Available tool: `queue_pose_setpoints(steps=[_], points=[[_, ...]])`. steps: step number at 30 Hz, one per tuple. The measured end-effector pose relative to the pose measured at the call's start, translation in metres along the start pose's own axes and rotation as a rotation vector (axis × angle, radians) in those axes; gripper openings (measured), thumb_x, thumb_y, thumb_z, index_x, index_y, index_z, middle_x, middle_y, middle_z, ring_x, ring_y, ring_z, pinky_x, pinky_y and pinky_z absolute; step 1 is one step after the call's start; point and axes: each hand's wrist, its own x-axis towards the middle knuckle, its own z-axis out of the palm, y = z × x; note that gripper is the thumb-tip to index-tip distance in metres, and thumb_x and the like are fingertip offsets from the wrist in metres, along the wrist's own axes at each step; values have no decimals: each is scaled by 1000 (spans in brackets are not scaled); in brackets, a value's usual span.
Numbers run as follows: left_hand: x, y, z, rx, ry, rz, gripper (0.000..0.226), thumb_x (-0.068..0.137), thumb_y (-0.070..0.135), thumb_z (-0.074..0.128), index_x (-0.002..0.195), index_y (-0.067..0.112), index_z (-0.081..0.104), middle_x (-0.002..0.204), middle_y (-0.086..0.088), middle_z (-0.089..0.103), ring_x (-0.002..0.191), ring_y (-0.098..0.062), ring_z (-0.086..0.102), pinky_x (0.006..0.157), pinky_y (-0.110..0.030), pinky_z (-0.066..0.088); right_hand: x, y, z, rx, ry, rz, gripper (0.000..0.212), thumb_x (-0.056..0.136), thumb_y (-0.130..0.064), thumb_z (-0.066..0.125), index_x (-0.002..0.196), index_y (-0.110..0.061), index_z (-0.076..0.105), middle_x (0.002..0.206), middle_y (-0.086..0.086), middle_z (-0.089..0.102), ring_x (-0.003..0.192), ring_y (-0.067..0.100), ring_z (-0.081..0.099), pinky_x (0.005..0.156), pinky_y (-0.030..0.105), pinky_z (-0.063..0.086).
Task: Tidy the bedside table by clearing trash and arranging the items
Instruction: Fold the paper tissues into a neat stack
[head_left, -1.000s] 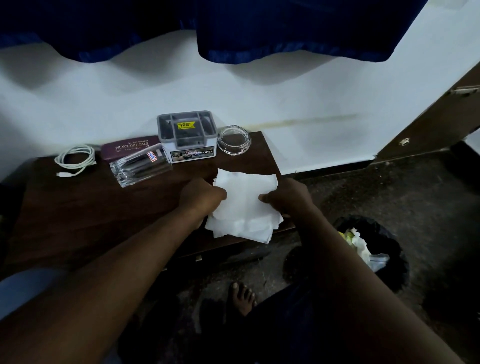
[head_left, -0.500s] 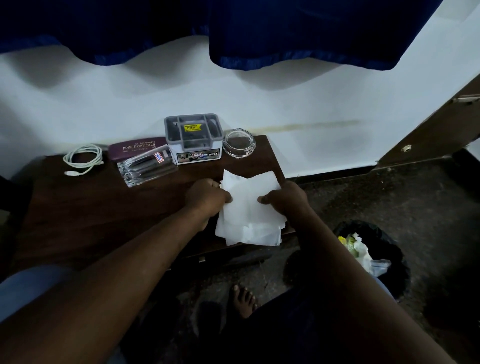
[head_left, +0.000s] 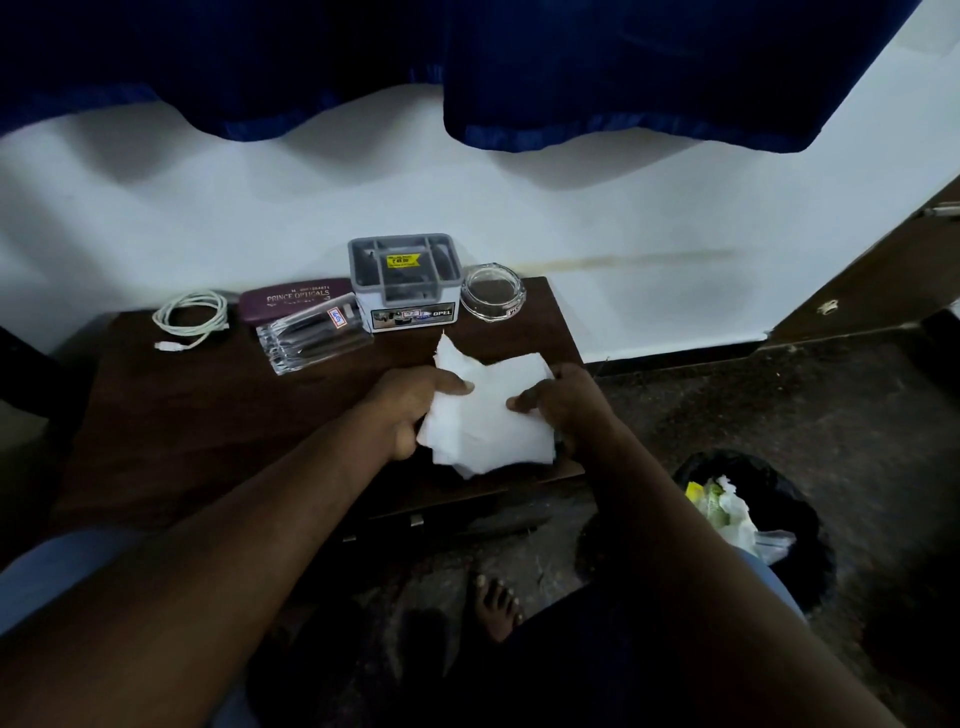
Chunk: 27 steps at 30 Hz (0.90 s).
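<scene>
White tissues (head_left: 488, 415) are pinched by the curled fingers of the left hand (head_left: 410, 410) and right hand (head_left: 566, 405) over the bench's (head_left: 208, 415) right front edge, with one sheet corner now raised higher than before.

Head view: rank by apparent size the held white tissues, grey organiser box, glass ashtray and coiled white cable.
1. white tissues, though they are nearest the camera, so true size is unsure
2. grey organiser box
3. glass ashtray and coiled white cable, which look about alike, so they are not ranked
</scene>
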Motion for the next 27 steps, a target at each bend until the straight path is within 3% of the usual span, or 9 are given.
queue_pose_setpoints(steps=[2,6,9,11,15,18,22,25,27], points=[[-4,2,-4,10,-17,-33,15,80,7,78,93,3,75,83,-16,78,60,-30,74,51,-34,59,-2,-4,3,61,-3,-30,57,69,1,86,122,-2,65,116,15,72,105,33,69,91,48,60],[-7,-4,-8,-13,59,83,22,74,1,83,96,0,78,95,-20,78,81,-37,76,75,-52,63,-8,-13,13,80,-21,-115,61,70,-4,88,126,-5,63,119,13,72,106,32,69,94,50,59],[-10,-1,-15,-113,144,224,23,73,-4,82,95,1,77,98,-19,79,80,-34,77,74,-51,63,-17,-21,20,102,20,-208,57,72,-8,88,125,-8,64,116,9,73,105,29,70,92,49,59],[-14,8,-23,-158,170,353,23,75,-4,81,95,6,78,101,-17,79,85,-35,77,79,-50,63,-23,-28,23,158,25,-283,43,73,-8,87,113,-10,70,105,7,76,96,27,74,85,47,62],[-27,26,-44,-25,167,698,18,80,6,81,94,18,79,96,-1,81,90,-19,77,77,-30,62,-33,-43,27,263,48,-457,28,77,-8,84,103,-9,73,95,8,78,88,23,75,70,27,59],[-37,30,-59,156,164,818,16,83,13,82,96,20,77,89,12,80,84,-4,75,72,-17,58,-34,-45,32,360,-69,-478,33,82,-3,81,114,-7,72,107,12,77,99,25,75,83,31,61],[-32,17,-68,145,146,733,31,79,5,85,109,9,78,105,-5,80,101,-23,76,88,-37,60,-27,-33,50,321,-102,-462,41,78,6,82,116,-8,74,110,9,78,105,27,75,94,48,60],[-24,8,-69,231,156,687,23,76,13,89,97,13,79,95,-2,80,85,-15,75,67,-26,57,-27,-27,63,257,-119,-470,44,74,-2,83,116,-11,76,108,5,79,104,24,75,95,54,58],[-21,4,-70,217,179,683,23,76,11,88,98,14,78,96,-2,80,85,-14,75,65,-22,56,-26,-25,67,224,-112,-480,42,69,-14,82,111,-13,77,104,2,80,101,22,76,92,53,59]])
